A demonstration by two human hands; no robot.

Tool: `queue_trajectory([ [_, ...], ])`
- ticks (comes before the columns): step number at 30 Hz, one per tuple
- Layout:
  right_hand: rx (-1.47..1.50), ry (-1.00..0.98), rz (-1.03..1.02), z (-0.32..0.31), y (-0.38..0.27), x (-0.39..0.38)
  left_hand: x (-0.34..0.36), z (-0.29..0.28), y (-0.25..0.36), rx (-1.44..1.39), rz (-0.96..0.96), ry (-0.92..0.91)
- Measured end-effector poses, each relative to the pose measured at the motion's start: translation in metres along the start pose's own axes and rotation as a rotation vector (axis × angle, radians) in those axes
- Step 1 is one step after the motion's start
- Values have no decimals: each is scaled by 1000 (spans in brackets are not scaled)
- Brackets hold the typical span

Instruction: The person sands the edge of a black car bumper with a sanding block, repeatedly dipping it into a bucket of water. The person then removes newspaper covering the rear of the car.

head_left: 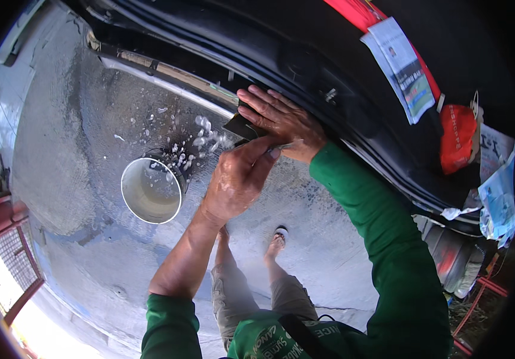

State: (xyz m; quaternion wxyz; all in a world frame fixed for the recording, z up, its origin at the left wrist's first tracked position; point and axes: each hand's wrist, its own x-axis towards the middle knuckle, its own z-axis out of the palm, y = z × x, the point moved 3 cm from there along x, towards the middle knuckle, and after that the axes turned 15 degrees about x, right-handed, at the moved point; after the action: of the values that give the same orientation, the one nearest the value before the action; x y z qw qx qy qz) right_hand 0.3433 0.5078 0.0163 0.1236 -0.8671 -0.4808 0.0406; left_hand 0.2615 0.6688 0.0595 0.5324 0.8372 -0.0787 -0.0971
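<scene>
My left hand [238, 176] is closed, thumb and fingers pinched at a small dark sheet [244, 128] that looks like sandpaper. Part of that sheet is hidden under the hands. My right hand [285, 124], wet and with fingers stretched out, lies flat against the black car body edge [221, 73], just beyond the left. The hands touch or nearly touch over the sheet. A bare, worn strip [167, 85] runs along the lower edge of the car body. Foamy water [206, 136] is spattered on the concrete left of the sheet.
On the floor at the left stands a bucket [124, 200] with cloudy water inside. Newspaper [400, 69] and a red bag [456, 137] hang on or lie against the dark car panel at the right. A red metal frame [27, 281] stands far left. My sandalled foot [279, 234] is below.
</scene>
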Motion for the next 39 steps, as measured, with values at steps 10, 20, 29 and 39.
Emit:
queue_trajectory([
  [10,-18,-64,167,-35,21,-303,30,-15,-27,191,244,650],
  [20,37,79,267,-39,39,-465,21,260,13,559,328,613],
  [29,37,147,274,-40,39,-478,45,126,-3,911,426,577],
  [39,32,71,287,-38,35,-467,2,284,80,726,573,434],
])
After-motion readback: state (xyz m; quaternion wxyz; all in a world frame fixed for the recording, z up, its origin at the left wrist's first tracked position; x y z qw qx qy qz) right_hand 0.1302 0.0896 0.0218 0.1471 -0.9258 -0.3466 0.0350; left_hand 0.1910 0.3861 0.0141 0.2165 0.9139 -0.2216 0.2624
